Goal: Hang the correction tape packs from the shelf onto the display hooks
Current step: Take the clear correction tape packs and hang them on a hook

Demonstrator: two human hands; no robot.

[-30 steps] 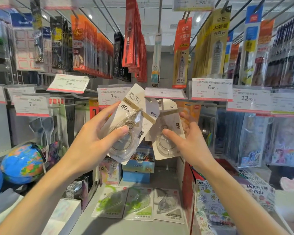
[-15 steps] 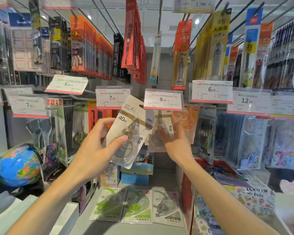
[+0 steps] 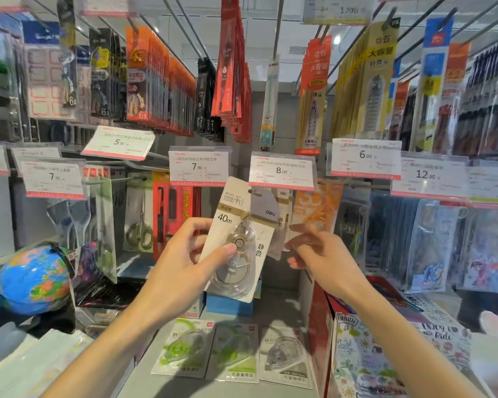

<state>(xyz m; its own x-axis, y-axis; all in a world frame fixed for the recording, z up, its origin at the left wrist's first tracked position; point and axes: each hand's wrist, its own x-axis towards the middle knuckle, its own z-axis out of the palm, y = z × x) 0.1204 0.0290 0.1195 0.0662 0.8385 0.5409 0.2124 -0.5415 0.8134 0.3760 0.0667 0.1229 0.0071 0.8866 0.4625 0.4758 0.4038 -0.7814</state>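
1. The left hand (image 3: 181,262) has its grip clenched around a correction tape pack (image 3: 236,242), thumb pressed on the clear blister at the front and fingers curled behind the card.
2. That pack is a tall pale card printed "40m", with a glossy teardrop-shaped plastic bubble over a round geared tape wheel. It is tilted, its top leaning right, held up just below the 7.90 price tag (image 3: 199,165).
3. The right hand (image 3: 319,257) is released, its fingers loosely spread and holding nothing. Its fingertips are close to a hanging pack (image 3: 273,222); I cannot tell whether they touch.
4. The hanging pack, grey-topped with a "deli" mark, hangs under the 8.00 price tag (image 3: 282,170), just behind and right of the held one.
5. Three more packs (image 3: 232,351) lie flat side by side on the grey shelf (image 3: 144,377) below, two with green dispensers, one clear.
6. A glossy round globe (image 3: 33,280) sits at the left.
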